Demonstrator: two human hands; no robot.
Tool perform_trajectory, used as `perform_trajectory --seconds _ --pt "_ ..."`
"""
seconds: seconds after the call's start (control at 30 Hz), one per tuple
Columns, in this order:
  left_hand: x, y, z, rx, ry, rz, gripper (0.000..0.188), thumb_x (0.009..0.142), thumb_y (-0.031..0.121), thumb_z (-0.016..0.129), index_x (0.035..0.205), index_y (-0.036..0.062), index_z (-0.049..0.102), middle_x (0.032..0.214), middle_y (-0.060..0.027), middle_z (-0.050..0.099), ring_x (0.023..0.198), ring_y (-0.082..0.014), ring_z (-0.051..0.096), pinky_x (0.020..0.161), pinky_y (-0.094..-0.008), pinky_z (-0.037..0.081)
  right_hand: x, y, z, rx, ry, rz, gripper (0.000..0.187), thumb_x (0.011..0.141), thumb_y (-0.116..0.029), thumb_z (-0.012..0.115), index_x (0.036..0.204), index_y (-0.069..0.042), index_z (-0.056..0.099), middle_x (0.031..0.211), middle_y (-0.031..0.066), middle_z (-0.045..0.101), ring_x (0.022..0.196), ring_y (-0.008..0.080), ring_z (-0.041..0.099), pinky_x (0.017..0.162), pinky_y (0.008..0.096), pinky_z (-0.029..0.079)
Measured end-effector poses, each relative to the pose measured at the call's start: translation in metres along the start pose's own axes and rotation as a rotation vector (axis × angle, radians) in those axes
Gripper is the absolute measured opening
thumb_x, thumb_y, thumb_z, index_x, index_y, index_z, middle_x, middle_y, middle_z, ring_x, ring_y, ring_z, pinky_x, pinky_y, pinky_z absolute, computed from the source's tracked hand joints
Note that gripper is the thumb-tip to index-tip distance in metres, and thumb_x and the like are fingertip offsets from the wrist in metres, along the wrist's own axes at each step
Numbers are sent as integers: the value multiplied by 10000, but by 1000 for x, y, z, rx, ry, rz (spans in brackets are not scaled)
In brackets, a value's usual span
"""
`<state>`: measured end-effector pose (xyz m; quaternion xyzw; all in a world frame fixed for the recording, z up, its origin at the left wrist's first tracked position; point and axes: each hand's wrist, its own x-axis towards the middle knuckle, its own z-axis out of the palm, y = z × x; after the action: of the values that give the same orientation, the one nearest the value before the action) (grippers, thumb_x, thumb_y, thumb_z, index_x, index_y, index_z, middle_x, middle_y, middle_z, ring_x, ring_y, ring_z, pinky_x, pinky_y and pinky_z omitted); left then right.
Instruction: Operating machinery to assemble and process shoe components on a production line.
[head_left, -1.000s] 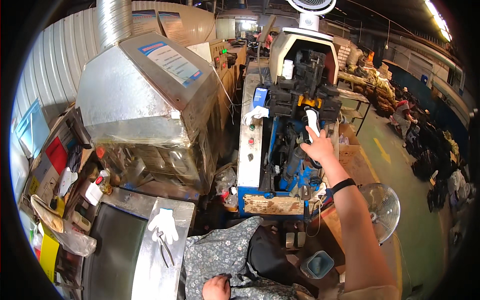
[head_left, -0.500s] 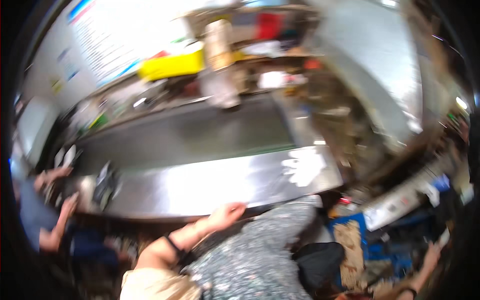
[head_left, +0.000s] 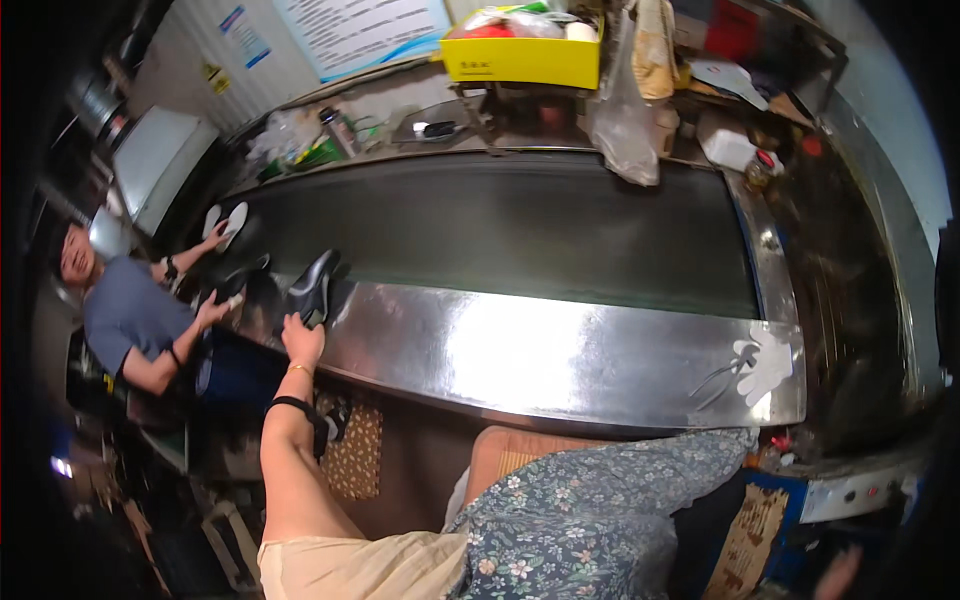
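Observation:
My left hand (head_left: 303,340) reaches out to the left edge of the steel ledge, its fingers closed on the near end of a shiny black shoe (head_left: 315,285). The shoe lies tilted where the ledge meets the dark conveyor belt (head_left: 500,225). Low at the right edge, my right hand (head_left: 838,573) is a blur; its fingers cannot be made out. Beside the black shoe, a co-worker's hand touches a pair of white soles (head_left: 233,222), and the other hand is near another dark shoe (head_left: 243,275).
A white glove (head_left: 766,372) lies with a thin dark tool at the right end of the steel ledge (head_left: 600,345). Behind the belt are a yellow box (head_left: 520,62), a hanging plastic bag (head_left: 627,140) and a white bottle (head_left: 726,147). A co-worker (head_left: 150,310) sits at the left.
My left hand has moved left from the ledge's front edge to the black shoe and closed on it. My right hand has dropped lower at the right. The view has turned left.

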<state>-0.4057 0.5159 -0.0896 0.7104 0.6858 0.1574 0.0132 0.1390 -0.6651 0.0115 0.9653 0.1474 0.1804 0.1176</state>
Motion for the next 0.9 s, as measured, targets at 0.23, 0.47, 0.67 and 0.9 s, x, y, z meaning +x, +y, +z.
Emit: perform_trajectory --seconds 0.23,0.47,0.67,0.9 --pt "100 98 14 -24 8 351 643 745 251 757 1295 3 534 1284 -213 571 1194 -373 544 1018 -429 430 -165 -342 42 697 -329 537 298 965 -206 549 1159 0 641 1140 188 665 1088 316 626 958 395 470" --pt "24 186 -59 -511 -338 -81 591 1001 466 425 1137 -58 660 1198 -222 644 1153 -334 593 977 -398 456 -214 -409 -76 625 -504 944 291 937 -260 503 1072 -40 637 1059 226 657 1024 404 617 878 457 497" --pt "-3 109 -26 -39 57 442 543 941 443 538 1075 -68 662 1035 -200 690 841 -328 648 729 -429 512 -279 -416 -45 644 -390 924 276 915 -254 508 1031 -61 667 1003 199 677 962 398 636 840 463 505" --pt "-68 121 -33 -659 -336 301 496 950 411 531 1129 -37 644 1057 -167 682 875 -294 647 735 -391 520 -127 -394 -54 839 -45 736 218 892 -199 605 1024 -62 711 981 157 702 915 341 674 805 383 533"
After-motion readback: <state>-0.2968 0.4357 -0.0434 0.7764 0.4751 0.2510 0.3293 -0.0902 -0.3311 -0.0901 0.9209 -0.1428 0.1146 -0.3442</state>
